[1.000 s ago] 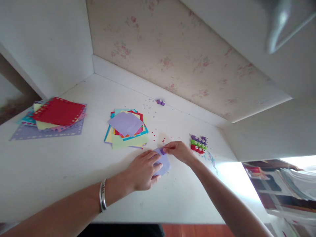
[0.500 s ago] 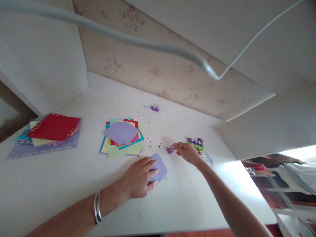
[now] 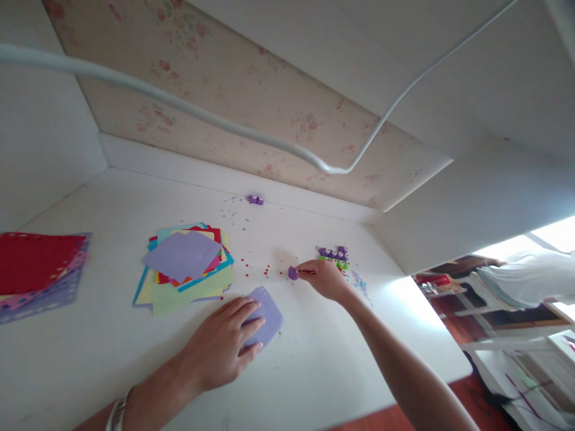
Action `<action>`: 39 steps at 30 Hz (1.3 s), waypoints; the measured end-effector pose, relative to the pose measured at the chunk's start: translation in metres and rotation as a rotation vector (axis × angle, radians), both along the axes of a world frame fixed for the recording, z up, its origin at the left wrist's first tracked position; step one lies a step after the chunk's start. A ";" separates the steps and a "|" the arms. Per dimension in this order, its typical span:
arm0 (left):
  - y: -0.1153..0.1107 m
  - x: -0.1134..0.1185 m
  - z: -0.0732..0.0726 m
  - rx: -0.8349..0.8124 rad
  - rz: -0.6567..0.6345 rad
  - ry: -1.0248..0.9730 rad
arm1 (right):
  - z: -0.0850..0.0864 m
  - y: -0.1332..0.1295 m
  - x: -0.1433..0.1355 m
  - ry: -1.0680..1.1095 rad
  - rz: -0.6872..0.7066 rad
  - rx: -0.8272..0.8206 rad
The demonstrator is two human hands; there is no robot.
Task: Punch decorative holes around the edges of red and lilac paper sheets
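Observation:
My left hand [image 3: 229, 341] lies flat with its fingers spread over a purple paper sheet [image 3: 268, 314], which has small holes near its upper corner. To the right, my right hand [image 3: 321, 278] pinches a small purple object [image 3: 293, 273] at the fingertips, just above or on the table. Just beyond that hand sits a cluster of small purple and green pieces with eye-like dots [image 3: 335, 254]. Left of my left hand is a pile of coloured papers, a purple sheet [image 3: 184, 254] on top.
Red paper [image 3: 40, 257] tops another stack at the far left. Two purple pieces [image 3: 256, 199] stand by the back wall. Paper bits [image 3: 266, 270] are scattered on the white table [image 3: 215, 407]. A pale cable [image 3: 251, 134] crosses overhead. Shelves are at the right.
The view has shifted, so the table's contents appear farther left. My right hand's fingertips have closed in on the small purple object. My left hand remains on the purple sheet.

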State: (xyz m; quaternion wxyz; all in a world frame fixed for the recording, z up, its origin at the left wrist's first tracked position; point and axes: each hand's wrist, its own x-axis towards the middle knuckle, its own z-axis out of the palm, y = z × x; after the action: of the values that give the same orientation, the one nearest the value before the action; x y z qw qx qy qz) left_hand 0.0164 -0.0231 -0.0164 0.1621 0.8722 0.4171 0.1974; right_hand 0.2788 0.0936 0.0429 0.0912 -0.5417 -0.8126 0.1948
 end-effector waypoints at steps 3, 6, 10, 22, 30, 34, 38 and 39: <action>0.000 0.000 0.001 0.013 0.002 0.007 | 0.009 0.023 0.032 -0.030 -0.159 0.043; 0.001 0.000 -0.001 0.026 -0.001 -0.008 | 0.016 0.052 0.071 -0.218 -0.362 0.135; 0.001 -0.001 -0.003 0.030 -0.001 -0.015 | 0.016 0.082 0.109 -0.358 -0.450 0.179; 0.001 -0.003 -0.004 0.027 -0.013 0.015 | -0.010 0.098 0.127 -0.534 -0.369 0.118; 0.002 -0.004 -0.002 0.003 0.008 -0.047 | 0.003 0.112 0.087 -0.477 -0.281 0.203; 0.004 -0.005 -0.005 0.000 0.049 -0.093 | -0.005 0.130 0.017 -0.365 -0.111 0.205; 0.004 -0.007 -0.006 -0.007 0.056 -0.098 | -0.019 0.156 -0.062 -0.259 0.023 0.210; 0.004 -0.007 -0.007 -0.002 0.057 -0.101 | -0.022 0.163 -0.079 -0.240 0.033 0.218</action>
State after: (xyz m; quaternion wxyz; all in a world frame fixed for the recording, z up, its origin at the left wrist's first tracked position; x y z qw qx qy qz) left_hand 0.0094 -0.0193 -0.0230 0.1779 0.8488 0.4332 0.2454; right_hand 0.1996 0.2564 0.0214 0.0482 -0.5344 -0.8429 0.0407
